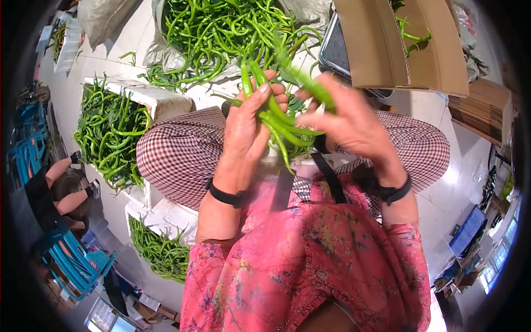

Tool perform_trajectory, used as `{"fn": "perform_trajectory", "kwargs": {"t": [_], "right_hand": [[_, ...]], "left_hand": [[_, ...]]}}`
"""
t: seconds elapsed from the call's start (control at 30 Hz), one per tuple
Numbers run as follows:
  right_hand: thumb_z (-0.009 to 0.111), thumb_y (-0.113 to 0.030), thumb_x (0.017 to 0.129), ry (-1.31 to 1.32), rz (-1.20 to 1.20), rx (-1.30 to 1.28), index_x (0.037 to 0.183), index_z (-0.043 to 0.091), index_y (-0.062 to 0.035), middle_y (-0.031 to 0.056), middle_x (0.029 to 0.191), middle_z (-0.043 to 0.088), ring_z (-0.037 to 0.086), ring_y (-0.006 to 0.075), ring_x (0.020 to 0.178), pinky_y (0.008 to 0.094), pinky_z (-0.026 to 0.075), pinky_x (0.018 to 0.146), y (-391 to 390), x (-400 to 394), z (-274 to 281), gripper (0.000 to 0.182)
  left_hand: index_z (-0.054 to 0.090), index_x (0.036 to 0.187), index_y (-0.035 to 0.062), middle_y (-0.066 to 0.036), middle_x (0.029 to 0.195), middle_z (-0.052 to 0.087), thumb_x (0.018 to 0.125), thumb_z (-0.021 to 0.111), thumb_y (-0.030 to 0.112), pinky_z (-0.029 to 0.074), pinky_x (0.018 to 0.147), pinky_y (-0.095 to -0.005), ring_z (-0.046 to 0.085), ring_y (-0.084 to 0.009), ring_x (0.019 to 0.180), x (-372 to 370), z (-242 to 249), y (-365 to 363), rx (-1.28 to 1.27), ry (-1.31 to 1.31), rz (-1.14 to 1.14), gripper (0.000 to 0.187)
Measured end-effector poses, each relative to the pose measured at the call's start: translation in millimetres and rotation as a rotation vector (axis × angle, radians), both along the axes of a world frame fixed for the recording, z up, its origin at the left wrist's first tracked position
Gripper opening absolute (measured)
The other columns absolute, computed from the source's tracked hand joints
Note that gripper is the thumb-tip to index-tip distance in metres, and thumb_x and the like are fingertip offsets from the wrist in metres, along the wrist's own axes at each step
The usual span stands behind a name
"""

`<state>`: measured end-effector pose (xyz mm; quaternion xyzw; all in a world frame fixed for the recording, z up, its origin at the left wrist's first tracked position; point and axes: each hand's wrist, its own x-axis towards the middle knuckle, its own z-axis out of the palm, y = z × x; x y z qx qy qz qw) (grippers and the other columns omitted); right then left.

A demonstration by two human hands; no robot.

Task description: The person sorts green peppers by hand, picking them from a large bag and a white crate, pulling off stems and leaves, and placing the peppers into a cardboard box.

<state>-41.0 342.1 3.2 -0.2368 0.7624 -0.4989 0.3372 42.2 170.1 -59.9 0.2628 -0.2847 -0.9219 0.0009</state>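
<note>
Peppers (pixel 276 124) gripped in left hand (pixel 246 130), right hand (pixel 348 122) fingers pinching one, its tip blurred.

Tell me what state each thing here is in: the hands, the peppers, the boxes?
left hand: closed around a bunch of green peppers
right hand: fingers pinching one blurred pepper
pepper pile: heaped loose on a sack
white box: open, full of peppers
cardboard box: flaps open
</note>
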Motion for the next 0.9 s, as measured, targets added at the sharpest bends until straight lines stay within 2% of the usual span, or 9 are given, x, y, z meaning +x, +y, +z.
{"fn": "perform_trajectory", "kwargs": {"t": [0.07, 0.17, 0.27, 0.33, 0.47, 0.63, 0.77, 0.83, 0.9], "right_hand": [[0.080, -0.036, 0.068, 0.024, 0.057, 0.061, 0.109, 0.052, -0.0006, 0.0154, 0.093, 0.061, 0.061, 0.0257, 0.084, 0.0367, 0.047, 0.075, -11, 16, -26, 0.061], [0.081, -0.034, 0.067, -0.021, -0.003, 0.150, 0.104, 0.053, -0.0002, 0.0158, 0.091, 0.061, 0.060, 0.0251, 0.084, 0.0359, 0.047, 0.074, -14, 19, -38, 0.057], [0.076, -0.026, 0.074, -0.187, -0.048, 0.040, 0.113, 0.056, -0.0007, 0.0066, 0.092, 0.063, 0.058, 0.0166, 0.084, 0.0324, 0.047, 0.073, -12, 18, -58, 0.050], [0.068, -0.018, 0.083, -0.349, -0.080, -0.133, 0.130, 0.052, -0.0033, -0.0004, 0.103, 0.061, 0.054, 0.0089, 0.091, 0.0268, 0.046, 0.077, -12, 19, -60, 0.051], [0.061, -0.017, 0.089, -0.503, -0.070, -0.322, 0.132, 0.050, -0.0030, 0.0046, 0.117, 0.058, 0.052, 0.0107, 0.104, 0.0267, 0.042, 0.089, -14, 22, -59, 0.047], [0.059, -0.035, 0.090, -0.399, -0.185, -0.257, 0.123, 0.055, -0.0039, 0.0025, 0.097, 0.064, 0.056, 0.0093, 0.085, 0.0264, 0.044, 0.079, -13, 35, -51, 0.046], [0.064, -0.033, 0.087, -0.441, -0.233, -0.316, 0.127, 0.051, -0.0022, 0.0024, 0.104, 0.061, 0.055, 0.0100, 0.093, 0.0254, 0.044, 0.083, -20, 43, -65, 0.052], [0.065, -0.022, 0.089, -0.215, -0.133, -0.252, 0.137, 0.042, -0.0009, 0.0069, 0.124, 0.055, 0.051, 0.0161, 0.113, 0.0299, 0.039, 0.099, -27, 47, -75, 0.057], [0.069, -0.019, 0.085, -0.297, -0.128, -0.152, 0.135, 0.043, -0.0004, 0.0070, 0.124, 0.055, 0.052, 0.0155, 0.112, 0.0299, 0.041, 0.097, -22, 41, -75, 0.060]], "left_hand": [[0.052, 0.117, 0.0008, -0.007, 0.099, 0.061, 0.089, 0.061, 0.011, 0.053, 0.077, -0.0310, 0.060, -0.0162, 0.084, 0, -2, 7, 0.028, 0.069, 0.013, 0.031], [0.047, 0.122, 0.0008, -0.008, 0.104, 0.058, 0.086, 0.061, 0.004, 0.051, 0.084, -0.0324, 0.059, -0.0185, 0.092, 4, -2, 7, 0.037, 0.113, -0.116, 0.038], [0.041, 0.130, -0.0003, -0.009, 0.111, 0.056, 0.085, 0.060, 0.000, 0.050, 0.087, -0.0318, 0.058, -0.0193, 0.096, 0, 3, 17, 0.036, 0.114, 0.007, 0.049], [0.040, 0.134, -0.0018, -0.011, 0.123, 0.054, 0.083, 0.061, -0.001, 0.043, 0.099, -0.0363, 0.054, -0.0204, 0.112, 1, 1, 19, 0.031, 0.169, 0.000, 0.054], [0.039, 0.135, -0.0026, -0.008, 0.118, 0.054, 0.083, 0.060, -0.002, 0.042, 0.097, -0.0315, 0.054, -0.0176, 0.109, 2, 6, 23, -0.169, 0.135, -0.037, 0.056], [0.041, 0.133, -0.0010, -0.008, 0.117, 0.053, 0.084, 0.060, -0.002, 0.043, 0.094, -0.0287, 0.052, -0.0157, 0.106, 3, 2, 25, -0.317, 0.049, -0.025, 0.053], [0.040, 0.134, -0.0032, -0.010, 0.122, 0.052, 0.089, 0.055, 0.004, 0.042, 0.096, -0.0294, 0.051, -0.0172, 0.111, 1, 4, 25, -0.285, 0.104, 0.040, 0.048], [0.039, 0.134, -0.0043, -0.011, 0.124, 0.051, 0.091, 0.053, 0.006, 0.042, 0.097, -0.0301, 0.050, -0.0181, 0.112, 1, 3, 23, -0.232, 0.122, 0.053, 0.047], [0.037, 0.134, -0.0062, -0.012, 0.127, 0.050, 0.094, 0.050, 0.010, 0.042, 0.098, -0.0316, 0.050, -0.0193, 0.114, 1, -5, 20, -0.164, 0.163, 0.045, 0.046]]}}
